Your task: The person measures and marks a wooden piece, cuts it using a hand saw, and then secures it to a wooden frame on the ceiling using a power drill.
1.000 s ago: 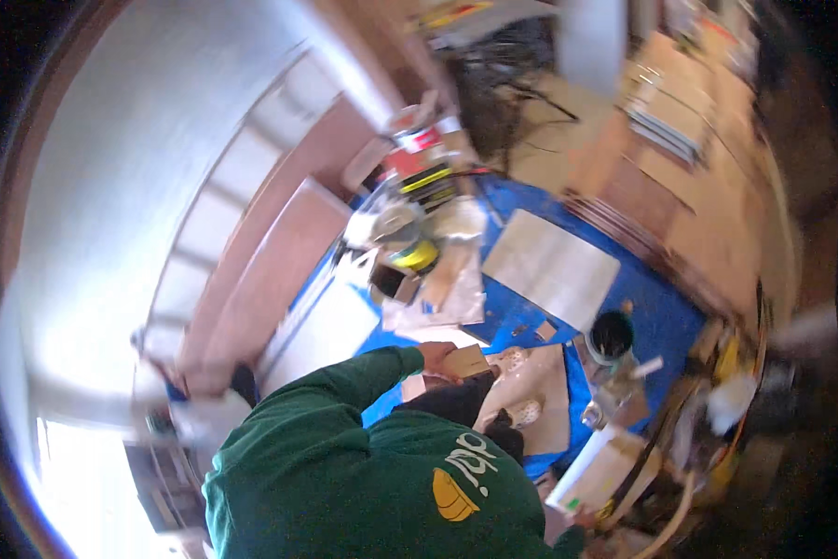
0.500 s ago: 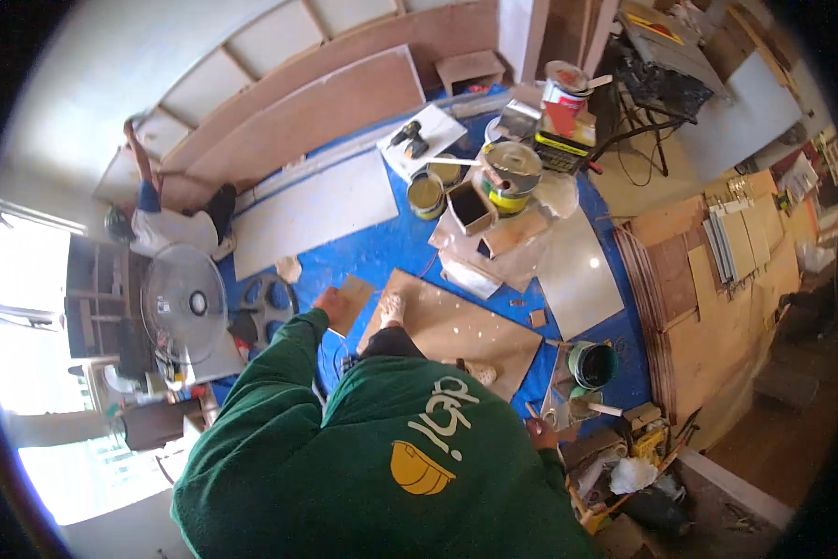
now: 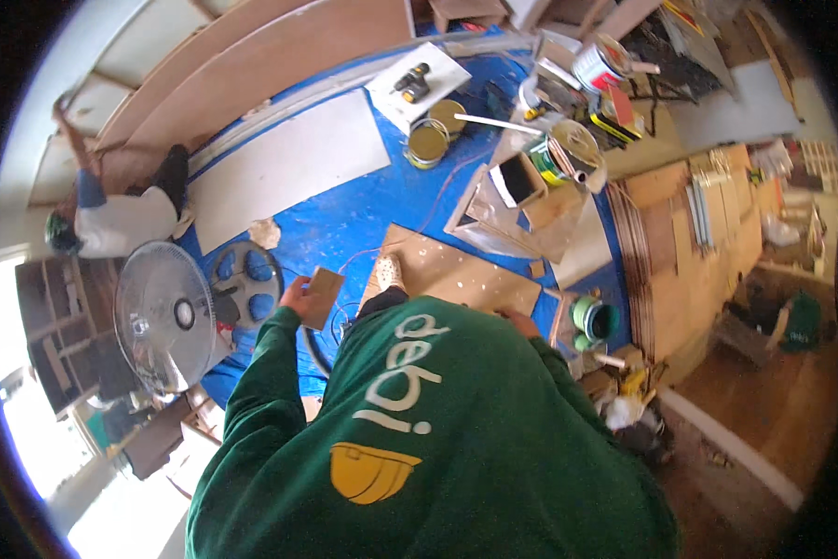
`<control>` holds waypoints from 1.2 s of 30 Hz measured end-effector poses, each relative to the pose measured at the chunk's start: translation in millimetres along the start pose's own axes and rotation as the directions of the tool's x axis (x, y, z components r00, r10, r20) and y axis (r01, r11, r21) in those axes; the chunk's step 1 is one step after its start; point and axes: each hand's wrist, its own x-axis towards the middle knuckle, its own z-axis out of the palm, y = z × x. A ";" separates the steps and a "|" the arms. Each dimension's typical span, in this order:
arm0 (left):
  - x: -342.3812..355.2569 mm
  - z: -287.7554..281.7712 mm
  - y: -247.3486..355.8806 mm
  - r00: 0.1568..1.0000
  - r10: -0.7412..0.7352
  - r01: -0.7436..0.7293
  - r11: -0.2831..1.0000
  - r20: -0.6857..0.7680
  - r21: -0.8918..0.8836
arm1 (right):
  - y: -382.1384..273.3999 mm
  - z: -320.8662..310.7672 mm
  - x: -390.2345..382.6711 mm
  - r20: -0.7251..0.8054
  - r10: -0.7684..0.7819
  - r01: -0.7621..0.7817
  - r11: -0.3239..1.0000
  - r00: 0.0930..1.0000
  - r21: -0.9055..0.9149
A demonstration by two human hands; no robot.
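Observation:
In my left hand [image 3: 295, 299] is a small flat brown board [image 3: 324, 297], gripped at its left edge and held tilted above the blue floor sheet [image 3: 330, 207]. My right hand [image 3: 521, 324] is close to the front right part of a larger brown board [image 3: 456, 277] spotted with white marks. The green sleeve and my body cover much of that hand, so its fingers do not show clearly. One foot in a light, speckled shoe [image 3: 388, 273] rests on the spotted board. A dark green open can [image 3: 594, 319] stands to the right of it.
A standing fan [image 3: 164, 315] is at left, beside a grey wheel-shaped base [image 3: 248, 282]. Another person [image 3: 125, 222] crouches by the wall panels. Tins [image 3: 427, 144], a drill [image 3: 411, 83] on a white panel and an open box [image 3: 519, 181] lie ahead. Stacked boards [image 3: 680, 252] line the right.
My right hand has moved from the lower right, near the can, inward to the spotted board. The small board in my left hand is turned more upright. The whole view has shifted.

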 end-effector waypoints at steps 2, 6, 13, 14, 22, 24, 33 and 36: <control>-7.3 -38.9 0.1 0.995 0.090 -0.079 0.981 -0.052 0.176 | -76.9 -29.1 -1.7 0.016 0.005 -0.006 0.998 1.000 0.057; -27.3 -68.0 37.8 0.990 0.081 -0.039 0.947 -0.119 0.317 | -119.9 -50.6 16.9 -0.050 -0.030 0.026 0.996 0.998 -0.082; -70.9 -74.0 -36.2 0.952 0.109 -0.096 0.994 -0.286 0.058 | -122.1 -50.2 75.2 0.113 -0.110 0.139 0.945 0.987 -0.296; -81.9 -74.4 -57.3 0.935 0.137 -0.089 0.983 -0.326 0.158 | -121.4 -51.9 88.4 0.115 -0.179 0.208 0.921 0.977 -0.328; -183.8 -4.3 -39.4 0.820 -0.510 -0.003 0.452 -0.261 -0.892 | -122.0 -161.3 216.7 -0.717 -0.193 -0.052 0.951 0.670 -0.304; -197.3 9.8 16.0 0.836 -0.487 0.069 0.548 -0.251 -0.833 | -98.4 -190.7 250.5 -0.655 -0.034 -0.195 0.942 0.754 -0.274; -185.6 51.2 175.3 0.962 -0.166 -0.088 0.561 -0.215 -0.823 | -59.2 -187.8 295.5 -0.449 -0.066 -0.140 0.901 0.891 -0.411; -176.0 61.6 191.9 0.993 -0.073 -0.041 0.540 -0.095 -0.841 | -80.5 -190.9 306.3 -0.406 -0.096 -0.089 0.907 0.909 -0.413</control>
